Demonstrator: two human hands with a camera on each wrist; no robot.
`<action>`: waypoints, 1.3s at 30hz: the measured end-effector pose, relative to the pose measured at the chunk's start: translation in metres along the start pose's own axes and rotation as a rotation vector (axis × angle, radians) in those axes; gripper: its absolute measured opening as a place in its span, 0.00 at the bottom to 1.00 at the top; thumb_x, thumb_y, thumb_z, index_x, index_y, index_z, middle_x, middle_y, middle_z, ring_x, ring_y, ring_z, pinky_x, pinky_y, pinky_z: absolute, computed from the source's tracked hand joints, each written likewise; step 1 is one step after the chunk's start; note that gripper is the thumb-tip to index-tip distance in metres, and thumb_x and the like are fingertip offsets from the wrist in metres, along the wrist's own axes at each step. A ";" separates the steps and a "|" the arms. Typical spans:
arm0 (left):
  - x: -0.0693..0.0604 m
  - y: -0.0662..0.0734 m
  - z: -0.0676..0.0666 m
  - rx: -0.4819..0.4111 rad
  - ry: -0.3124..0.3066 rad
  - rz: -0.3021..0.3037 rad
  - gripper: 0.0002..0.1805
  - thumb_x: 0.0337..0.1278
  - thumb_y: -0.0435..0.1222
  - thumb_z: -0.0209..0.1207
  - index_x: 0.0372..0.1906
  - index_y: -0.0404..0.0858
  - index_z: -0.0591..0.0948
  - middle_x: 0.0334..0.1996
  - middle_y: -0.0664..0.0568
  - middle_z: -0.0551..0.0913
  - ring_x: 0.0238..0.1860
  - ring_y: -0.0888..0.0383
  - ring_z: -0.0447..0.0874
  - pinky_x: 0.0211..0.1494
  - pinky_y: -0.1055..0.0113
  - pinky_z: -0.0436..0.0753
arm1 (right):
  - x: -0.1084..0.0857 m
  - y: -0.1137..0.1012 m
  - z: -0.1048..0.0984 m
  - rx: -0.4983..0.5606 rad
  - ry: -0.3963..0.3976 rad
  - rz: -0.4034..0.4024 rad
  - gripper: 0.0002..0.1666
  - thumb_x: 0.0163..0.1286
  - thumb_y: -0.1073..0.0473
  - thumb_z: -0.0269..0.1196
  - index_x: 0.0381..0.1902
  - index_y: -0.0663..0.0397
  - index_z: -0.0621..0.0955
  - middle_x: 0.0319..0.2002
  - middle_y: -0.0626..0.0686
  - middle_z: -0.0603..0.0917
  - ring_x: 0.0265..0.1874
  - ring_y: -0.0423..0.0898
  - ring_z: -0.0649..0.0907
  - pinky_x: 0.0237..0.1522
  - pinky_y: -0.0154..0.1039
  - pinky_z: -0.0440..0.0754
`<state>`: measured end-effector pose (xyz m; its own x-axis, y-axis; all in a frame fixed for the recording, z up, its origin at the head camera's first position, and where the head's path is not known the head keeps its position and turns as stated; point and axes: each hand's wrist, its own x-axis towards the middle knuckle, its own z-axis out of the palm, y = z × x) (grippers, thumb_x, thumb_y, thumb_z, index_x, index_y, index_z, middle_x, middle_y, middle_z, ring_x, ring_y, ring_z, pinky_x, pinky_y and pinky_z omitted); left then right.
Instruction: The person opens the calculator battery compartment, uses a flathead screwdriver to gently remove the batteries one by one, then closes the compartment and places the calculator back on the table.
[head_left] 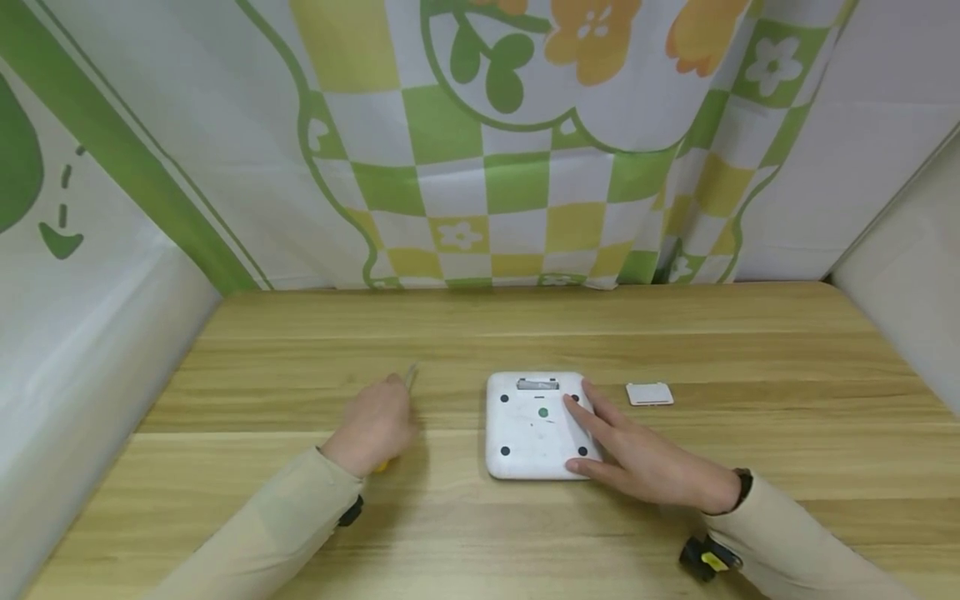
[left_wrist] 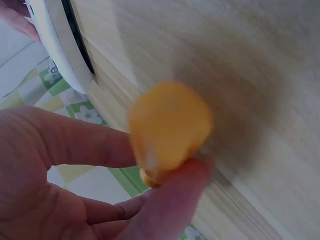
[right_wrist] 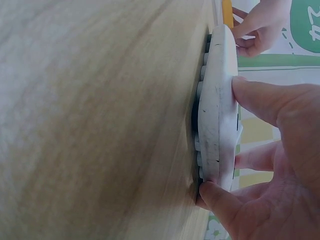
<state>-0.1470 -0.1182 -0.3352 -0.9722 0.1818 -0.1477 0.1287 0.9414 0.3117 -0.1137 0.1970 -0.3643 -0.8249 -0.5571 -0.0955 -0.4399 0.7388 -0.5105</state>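
Note:
A white calculator (head_left: 536, 437) lies face down, its keys showing along the underside in the right wrist view. A battery (head_left: 537, 385) sits in the uncovered slot near its far edge. My right hand (head_left: 648, 467) rests on the calculator's right side, fingers spread, thumb and index finger on the back and another fingertip at the edge. To the left, my left hand (head_left: 375, 425) holds a screwdriver (head_left: 410, 375) above the table, its shaft pointing away. The orange handle (left_wrist: 170, 127) is pinched between thumb and fingers. The screwdriver's tip is apart from the calculator.
A small white battery cover (head_left: 650, 394) lies on the wooden table (head_left: 750, 333), right of the calculator. Behind the table hangs a green, yellow and white checked curtain (head_left: 517, 183). White fabric walls (head_left: 97, 333) stand at both sides.

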 end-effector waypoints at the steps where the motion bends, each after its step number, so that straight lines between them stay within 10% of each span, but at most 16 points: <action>1: 0.000 -0.001 0.000 0.005 -0.004 -0.002 0.09 0.42 0.24 0.57 0.33 0.25 0.72 0.22 0.46 0.72 0.21 0.53 0.72 0.19 0.64 0.73 | 0.000 0.000 0.000 0.001 -0.003 0.002 0.45 0.70 0.36 0.52 0.75 0.54 0.54 0.75 0.67 0.45 0.69 0.64 0.63 0.60 0.55 0.72; 30: 0.002 -0.003 0.002 0.040 -0.081 -0.027 0.11 0.43 0.22 0.55 0.37 0.21 0.74 0.29 0.40 0.74 0.20 0.53 0.73 0.15 0.68 0.74 | 0.001 0.000 0.002 -0.007 0.014 -0.013 0.45 0.71 0.37 0.52 0.75 0.56 0.55 0.74 0.69 0.46 0.68 0.64 0.63 0.62 0.55 0.70; 34: 0.003 -0.001 0.003 0.108 -0.060 -0.026 0.15 0.45 0.26 0.57 0.41 0.20 0.76 0.41 0.34 0.78 0.21 0.54 0.73 0.15 0.68 0.72 | 0.001 0.000 0.002 0.005 0.006 -0.004 0.45 0.70 0.37 0.52 0.75 0.55 0.55 0.75 0.68 0.45 0.69 0.64 0.63 0.62 0.55 0.70; 39: 0.002 0.009 0.002 0.158 0.059 0.023 0.16 0.53 0.34 0.59 0.41 0.24 0.73 0.33 0.39 0.74 0.30 0.50 0.72 0.23 0.61 0.74 | 0.001 0.000 0.001 0.016 0.001 0.003 0.45 0.70 0.37 0.52 0.75 0.55 0.54 0.75 0.67 0.44 0.69 0.64 0.62 0.62 0.56 0.69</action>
<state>-0.1470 -0.1086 -0.3348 -0.9777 0.1916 -0.0856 0.1761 0.9710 0.1619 -0.1139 0.1960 -0.3650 -0.8263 -0.5549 -0.0963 -0.4318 0.7340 -0.5242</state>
